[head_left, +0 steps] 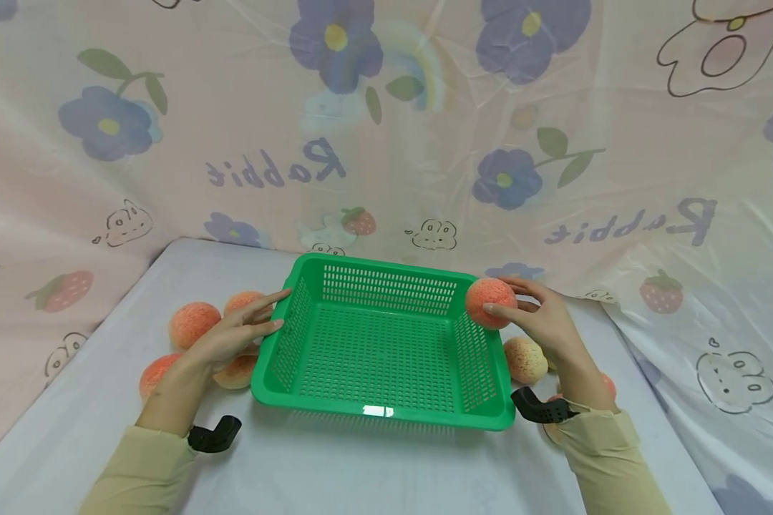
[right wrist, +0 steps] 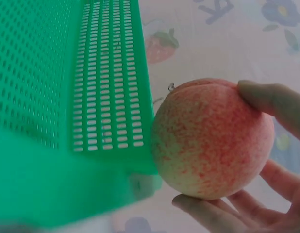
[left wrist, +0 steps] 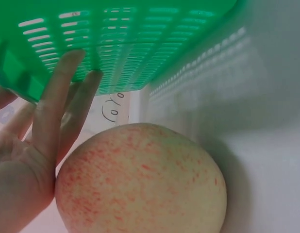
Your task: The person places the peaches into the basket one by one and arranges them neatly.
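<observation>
My right hand [head_left: 549, 323] grips a pink-red peach [head_left: 486, 299] between thumb and fingers at the right rim of a green plastic basket [head_left: 315, 403]. In the right wrist view the peach [right wrist: 213, 141] is up beside the basket's perforated wall [right wrist: 111, 77]. My left hand [head_left: 228, 337] has its fingers extended to the basket's left side. The left wrist view shows those straight fingers [left wrist: 50, 114] against the outer wall. A pale peach with red flecks [left wrist: 140, 184] sits close by that palm. Inside, the basket's slotted floor [head_left: 376, 350] shows bare.
Several peaches lie left of the basket, among them an orange-red one [head_left: 195, 325]. On the right, a yellowish peach [head_left: 524, 360] lies near the basket, with others partly hidden by my right forearm. A patterned curtain [head_left: 412, 143] hangs behind the white table [head_left: 335, 472].
</observation>
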`<state>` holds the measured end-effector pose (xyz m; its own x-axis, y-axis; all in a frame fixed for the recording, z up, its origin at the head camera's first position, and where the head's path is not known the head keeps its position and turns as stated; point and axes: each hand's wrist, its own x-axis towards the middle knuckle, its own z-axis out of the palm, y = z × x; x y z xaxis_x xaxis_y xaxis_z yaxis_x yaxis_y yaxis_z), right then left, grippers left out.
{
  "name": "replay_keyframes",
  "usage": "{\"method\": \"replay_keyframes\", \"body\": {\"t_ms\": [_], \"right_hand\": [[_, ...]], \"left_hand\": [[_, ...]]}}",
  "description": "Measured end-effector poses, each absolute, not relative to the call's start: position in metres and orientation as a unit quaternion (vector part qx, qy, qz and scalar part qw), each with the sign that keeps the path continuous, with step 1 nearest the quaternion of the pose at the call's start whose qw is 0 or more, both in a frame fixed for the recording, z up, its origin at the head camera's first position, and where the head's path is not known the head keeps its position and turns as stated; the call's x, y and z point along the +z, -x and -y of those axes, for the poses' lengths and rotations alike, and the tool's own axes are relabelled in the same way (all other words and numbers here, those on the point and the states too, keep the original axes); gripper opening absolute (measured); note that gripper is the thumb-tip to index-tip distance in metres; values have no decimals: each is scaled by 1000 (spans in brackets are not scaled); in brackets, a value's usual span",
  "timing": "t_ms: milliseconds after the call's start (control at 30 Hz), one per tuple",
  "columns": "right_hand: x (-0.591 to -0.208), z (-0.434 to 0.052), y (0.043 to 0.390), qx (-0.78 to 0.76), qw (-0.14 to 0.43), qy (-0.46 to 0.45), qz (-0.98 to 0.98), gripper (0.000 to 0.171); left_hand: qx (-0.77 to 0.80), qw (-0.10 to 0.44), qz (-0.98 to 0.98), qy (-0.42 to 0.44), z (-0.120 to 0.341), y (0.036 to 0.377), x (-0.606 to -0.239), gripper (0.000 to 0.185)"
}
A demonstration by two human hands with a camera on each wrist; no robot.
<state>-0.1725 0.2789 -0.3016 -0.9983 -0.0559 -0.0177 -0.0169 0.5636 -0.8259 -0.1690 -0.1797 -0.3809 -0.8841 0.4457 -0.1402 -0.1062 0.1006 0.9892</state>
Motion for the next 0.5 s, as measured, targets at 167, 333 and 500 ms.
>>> {"method": "replay_keyframes", "body": {"t_ms": [167, 333, 500], "right_hand": [[-302, -270, 182, -475, 29, 34, -879, 67], [-307, -258, 193, -478, 47, 27, -877, 69], [-312, -244, 205, -484, 66, 26, -872, 67]], "left_hand": [[660, 208, -713, -117, 178, 169, -381, 66], [659, 205, -714, -116, 178, 168, -380, 66], [658, 205, -716, -111, 177, 167, -378, 66]]}}
